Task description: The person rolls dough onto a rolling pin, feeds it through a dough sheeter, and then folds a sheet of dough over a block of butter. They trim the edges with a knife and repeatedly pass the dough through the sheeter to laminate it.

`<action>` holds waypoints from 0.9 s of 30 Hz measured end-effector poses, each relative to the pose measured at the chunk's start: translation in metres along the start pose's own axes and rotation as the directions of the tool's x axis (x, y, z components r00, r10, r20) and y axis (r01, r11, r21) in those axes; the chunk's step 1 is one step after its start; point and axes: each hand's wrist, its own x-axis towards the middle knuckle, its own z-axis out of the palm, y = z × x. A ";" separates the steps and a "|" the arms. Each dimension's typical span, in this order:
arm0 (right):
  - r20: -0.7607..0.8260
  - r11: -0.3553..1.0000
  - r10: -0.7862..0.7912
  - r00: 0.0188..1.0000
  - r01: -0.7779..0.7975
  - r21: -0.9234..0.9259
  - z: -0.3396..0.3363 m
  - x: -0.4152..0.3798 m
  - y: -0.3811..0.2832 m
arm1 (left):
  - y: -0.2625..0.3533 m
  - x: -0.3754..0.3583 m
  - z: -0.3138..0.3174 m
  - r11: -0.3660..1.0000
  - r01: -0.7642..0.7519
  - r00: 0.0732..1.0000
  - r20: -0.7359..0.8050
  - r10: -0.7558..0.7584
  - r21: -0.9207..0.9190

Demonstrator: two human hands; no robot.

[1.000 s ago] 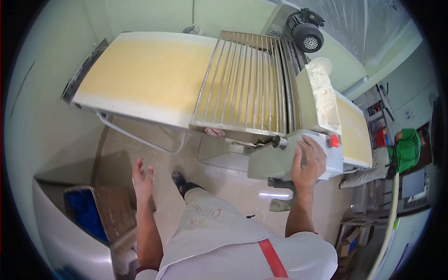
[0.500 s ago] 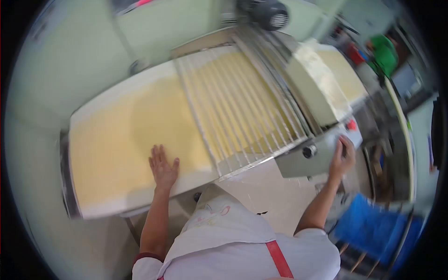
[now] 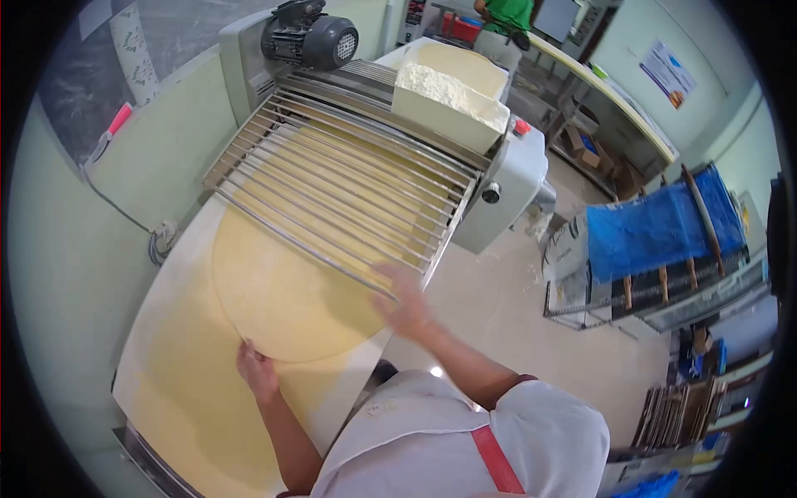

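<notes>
Pale yellow round dough sheet is sitting at the belt's near edge, left hand pinching its rim, right hand spread wide, so lifting evenly seems best.

Person's outfit, seen from above

White short-sleeve top w/ dark maroon trim at the cuffs; both forearms bare. White apron bib over the chest, small button-like dots near its top edge, w/ a red strap crossing the shoulder just right of the bib. Left hand and right hand bare, no gloves; right one blurred. No watch or rings discernible.
</notes>
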 end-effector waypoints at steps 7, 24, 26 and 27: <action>0.580 0.949 -0.154 0.800 0.283 -0.139 0.158 -0.091 -0.100 | 0.068 -0.038 -0.027 0.982 -0.018 0.993 0.117 -0.004 0.188; 0.666 0.861 -0.474 0.577 0.147 0.486 0.229 -0.071 -0.122 | 0.294 0.080 -0.203 -0.153 0.079 0.965 -0.037 0.260 0.985; 0.517 0.822 -0.494 0.699 0.181 0.540 0.242 -0.066 -0.082 | 0.314 0.089 -0.108 0.129 -0.075 0.993 0.062 0.098 0.989; 0.654 0.890 -0.385 0.651 0.074 0.450 0.197 -0.025 -0.081 | 0.325 0.092 -0.060 0.280 -0.111 0.994 0.111 0.016 0.953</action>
